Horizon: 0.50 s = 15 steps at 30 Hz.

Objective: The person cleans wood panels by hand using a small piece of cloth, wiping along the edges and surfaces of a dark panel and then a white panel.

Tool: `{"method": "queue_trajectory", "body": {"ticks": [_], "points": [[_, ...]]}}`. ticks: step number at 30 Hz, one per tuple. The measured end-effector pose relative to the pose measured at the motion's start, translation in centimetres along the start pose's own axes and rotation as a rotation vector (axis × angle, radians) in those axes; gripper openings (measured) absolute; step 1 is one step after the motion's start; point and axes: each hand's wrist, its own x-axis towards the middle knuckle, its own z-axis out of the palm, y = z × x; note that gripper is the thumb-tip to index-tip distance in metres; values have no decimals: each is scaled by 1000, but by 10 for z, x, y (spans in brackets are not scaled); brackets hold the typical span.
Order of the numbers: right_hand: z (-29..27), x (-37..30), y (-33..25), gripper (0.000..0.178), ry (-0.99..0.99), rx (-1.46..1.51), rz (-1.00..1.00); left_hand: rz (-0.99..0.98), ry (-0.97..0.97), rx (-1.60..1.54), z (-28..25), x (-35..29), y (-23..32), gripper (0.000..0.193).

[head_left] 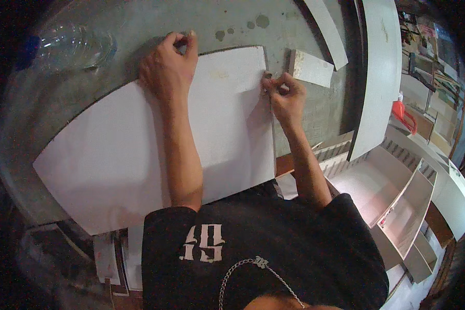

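Observation:
A large white board (219, 124) lies before me on a grey-green worktop (212, 20), its far edge lined dark. My left hand (168, 64) is closed at that far edge, thumb and fingers curled together. Whatever it may hold is hidden. At the board's right edge, near the far corner, my right hand (289, 98) is closed in a pinch. Its fingertips meet beside the edge, around something too small to make out. My left forearm crosses over the board, while the right one passes beyond its right side.
A clear plastic bottle (80, 49) lies at the far left. Beyond my right hand are a short white offcut (311, 68), a narrow white strip (325, 31) and a long white panel (381, 67). White box frames (382, 181) and a red-handled object (404, 116) sit farther right.

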Motion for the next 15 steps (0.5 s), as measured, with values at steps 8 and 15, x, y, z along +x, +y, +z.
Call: {"method": "queue_trajectory", "body": {"ticks": [8, 15], "points": [[4, 24, 9, 29, 0, 29, -20, 54, 136, -37, 7, -3, -2, 35], [-3, 38, 12, 29, -27, -50, 12, 38, 37, -38, -5, -3, 9, 35]]}}
